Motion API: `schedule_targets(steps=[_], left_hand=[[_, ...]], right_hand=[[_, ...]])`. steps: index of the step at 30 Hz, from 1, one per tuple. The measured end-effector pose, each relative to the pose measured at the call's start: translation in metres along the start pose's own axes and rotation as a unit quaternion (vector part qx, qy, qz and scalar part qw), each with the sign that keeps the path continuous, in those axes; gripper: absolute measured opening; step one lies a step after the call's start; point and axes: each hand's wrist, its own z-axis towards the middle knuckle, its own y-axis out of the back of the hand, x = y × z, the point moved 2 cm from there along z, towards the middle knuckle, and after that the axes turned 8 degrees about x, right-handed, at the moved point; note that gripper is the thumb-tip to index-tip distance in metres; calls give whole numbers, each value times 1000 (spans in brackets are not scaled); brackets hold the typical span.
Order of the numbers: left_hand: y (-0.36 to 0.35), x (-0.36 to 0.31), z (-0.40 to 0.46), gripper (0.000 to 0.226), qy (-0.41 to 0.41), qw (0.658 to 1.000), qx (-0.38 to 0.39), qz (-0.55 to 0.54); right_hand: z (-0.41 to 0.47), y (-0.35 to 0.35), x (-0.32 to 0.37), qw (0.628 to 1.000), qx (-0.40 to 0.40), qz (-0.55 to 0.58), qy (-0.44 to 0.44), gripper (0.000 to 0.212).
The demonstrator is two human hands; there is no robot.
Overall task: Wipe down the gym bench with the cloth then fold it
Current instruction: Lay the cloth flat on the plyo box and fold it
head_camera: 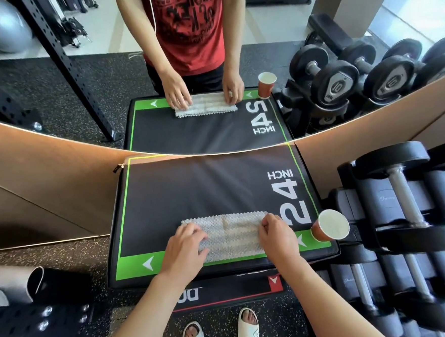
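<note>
Both forearms reach in from the near edge. Left hand (183, 246) lies spread flat on the left end of the cloth (230, 236); right hand (274, 234) pinches the cloth's right end between curled fingers. Folded into a long strip, the cloth sits near the front edge of the padded black-and-green surface (191, 186), whose far half is bare up to a mirror. At the front right corner stands a paper cup (329, 225), beside a dumbbell rack (404, 221).
</note>
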Motion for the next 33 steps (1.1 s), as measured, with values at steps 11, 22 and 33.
schedule_targets(steps=[11,22,33], left_hand=[[1,1,5,29,1,1000,6,-2],[11,-3,19,32,-23,1000,14,15],[6,-4,9,36,11,999,29,43]], right_hand=[[4,9,-3,1000,6,-5,-30,16],[-16,0,22,999,30,-22,34,13],[-18,-22,37,992,20,-91,86,29]])
